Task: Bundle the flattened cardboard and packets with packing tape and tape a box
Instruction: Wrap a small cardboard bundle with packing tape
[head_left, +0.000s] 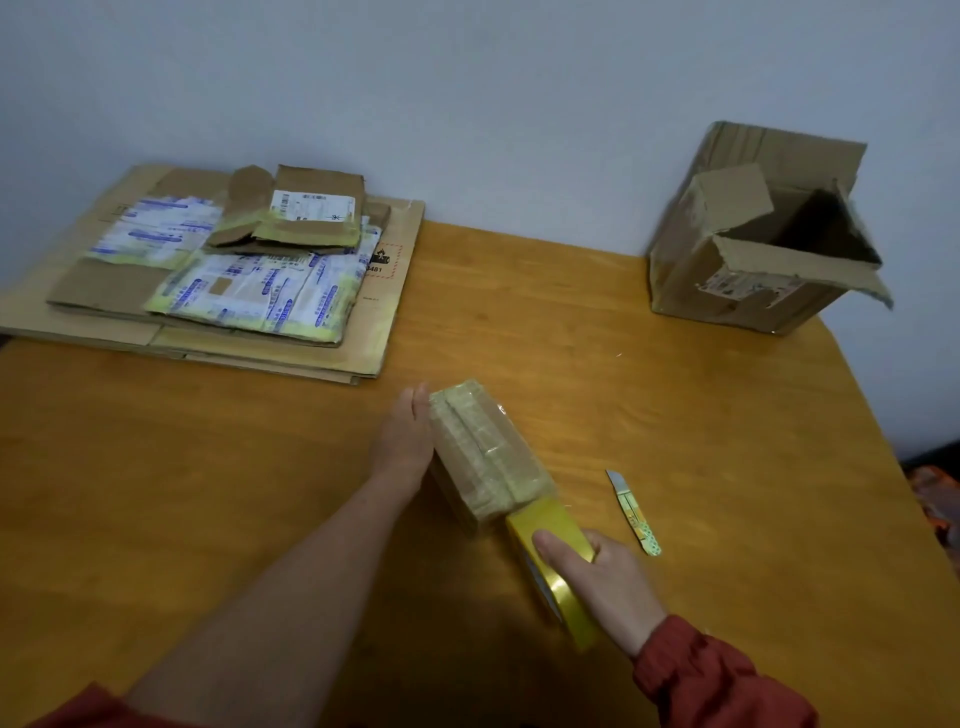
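Right hand (597, 577) grips the yellow tape roll (540, 522) at the small box's (488, 452) near end.
Left hand (405, 436) presses flat, fingers straight, against its left side, mid-way across the table (208, 493); a knife (634, 514) lies just right; flattened cardboard and packets (208, 260) sit at the far-left corner.

Yellow tape roll (550, 540), brown box (748, 244), orange-brown table (623, 395).
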